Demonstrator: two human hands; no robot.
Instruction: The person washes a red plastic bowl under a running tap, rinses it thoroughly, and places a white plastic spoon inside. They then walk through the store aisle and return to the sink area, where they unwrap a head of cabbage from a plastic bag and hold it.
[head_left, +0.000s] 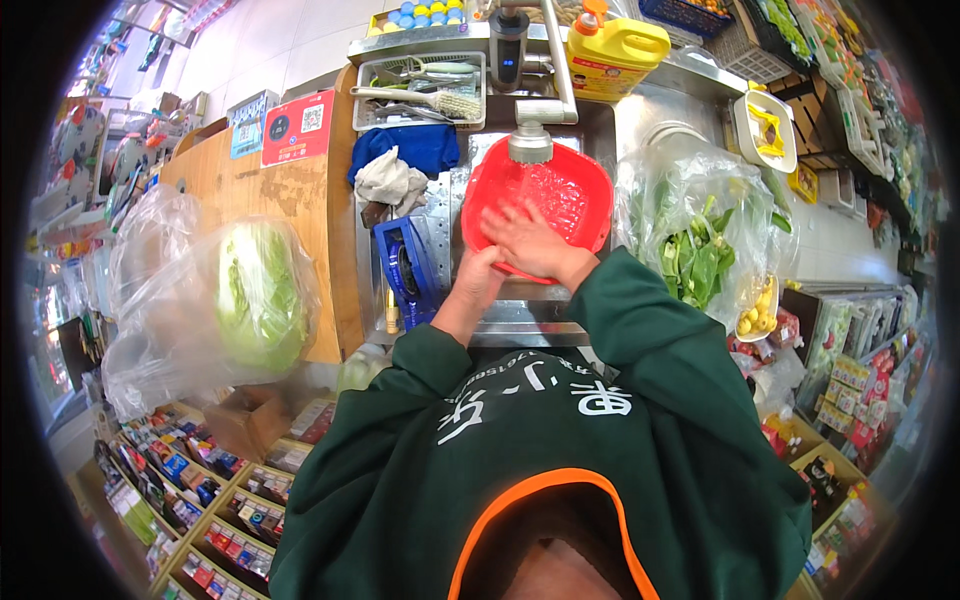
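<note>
A red plastic basin (574, 199) stands in the steel sink, under a faucet head (531, 144) from which water runs. My right hand (529, 240) is spread over the near left part of the basin, its fingers apart and pointing to the upper left. Close beside it, at the basin's near left rim, is my left hand (480, 274); its thumb meets the right hand. Part of its fingers is hidden at the rim, so its hold cannot be told. Clear water ripples in the basin.
Left of the basin are a white basket (420, 120) with a brush, a blue cloth (442, 146), a white rag (390, 180) and a blue tape dispenser (407, 262). Bagged napa cabbage (259, 300) lies farther left. Bagged leafy greens (697, 255) lie right; a yellow jug (615, 56) stands behind.
</note>
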